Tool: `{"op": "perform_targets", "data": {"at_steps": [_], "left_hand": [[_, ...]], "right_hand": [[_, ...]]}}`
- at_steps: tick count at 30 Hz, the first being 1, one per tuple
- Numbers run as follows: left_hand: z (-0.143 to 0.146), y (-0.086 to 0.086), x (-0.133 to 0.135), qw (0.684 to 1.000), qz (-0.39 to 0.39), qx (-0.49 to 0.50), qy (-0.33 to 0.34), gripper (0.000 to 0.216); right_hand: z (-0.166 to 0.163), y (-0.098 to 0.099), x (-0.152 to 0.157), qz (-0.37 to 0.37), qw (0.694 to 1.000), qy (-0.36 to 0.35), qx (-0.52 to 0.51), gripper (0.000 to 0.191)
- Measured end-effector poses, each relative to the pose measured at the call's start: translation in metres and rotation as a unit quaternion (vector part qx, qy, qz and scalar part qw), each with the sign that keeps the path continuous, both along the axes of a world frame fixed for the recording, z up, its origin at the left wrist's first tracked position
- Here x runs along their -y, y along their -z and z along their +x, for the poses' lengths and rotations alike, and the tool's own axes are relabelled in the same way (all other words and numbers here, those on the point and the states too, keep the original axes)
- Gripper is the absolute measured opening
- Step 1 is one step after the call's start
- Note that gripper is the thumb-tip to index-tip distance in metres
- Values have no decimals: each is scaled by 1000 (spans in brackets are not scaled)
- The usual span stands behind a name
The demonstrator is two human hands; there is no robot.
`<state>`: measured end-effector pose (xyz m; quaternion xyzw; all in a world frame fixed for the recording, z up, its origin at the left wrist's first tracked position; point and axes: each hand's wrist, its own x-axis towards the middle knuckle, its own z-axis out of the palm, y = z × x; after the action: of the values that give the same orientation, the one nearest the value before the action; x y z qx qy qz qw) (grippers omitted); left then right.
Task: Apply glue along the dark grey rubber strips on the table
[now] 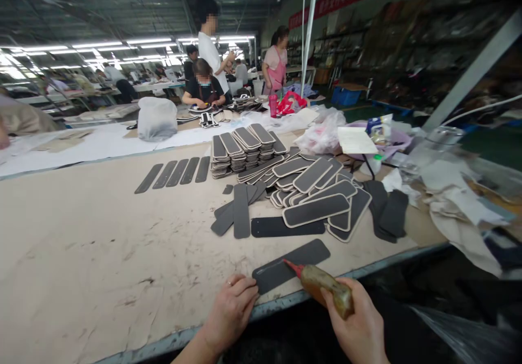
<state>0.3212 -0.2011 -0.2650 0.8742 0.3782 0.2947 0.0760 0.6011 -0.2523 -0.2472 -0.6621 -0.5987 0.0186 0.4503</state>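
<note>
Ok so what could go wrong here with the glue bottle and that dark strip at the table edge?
The flat dark grey strip lies close to the table edge, pinned only at one end by the left hand, so it might slide or swing. The right hand squeezes the brown, red-tipped glue bottle; glue may stray onto the stained beige tabletop or fingers.

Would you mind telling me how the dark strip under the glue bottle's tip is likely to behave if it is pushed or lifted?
The dark strip looks thin and lies flat, so it would probably flex when lifted. It seems light: the left hand pins one end, likely to stop it sliding on the table. The right hand holds the glue bottle with its tip on the strip, so fresh glue may smear.
</note>
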Motion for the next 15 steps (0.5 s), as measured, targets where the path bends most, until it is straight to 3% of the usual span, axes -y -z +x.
{"op": "perform_targets", "data": {"at_steps": [15], "left_hand": [[-1, 1, -6, 999, 44, -10, 30, 23]], "right_hand": [[46, 1, -16, 53, 984, 153, 71, 39]]}}
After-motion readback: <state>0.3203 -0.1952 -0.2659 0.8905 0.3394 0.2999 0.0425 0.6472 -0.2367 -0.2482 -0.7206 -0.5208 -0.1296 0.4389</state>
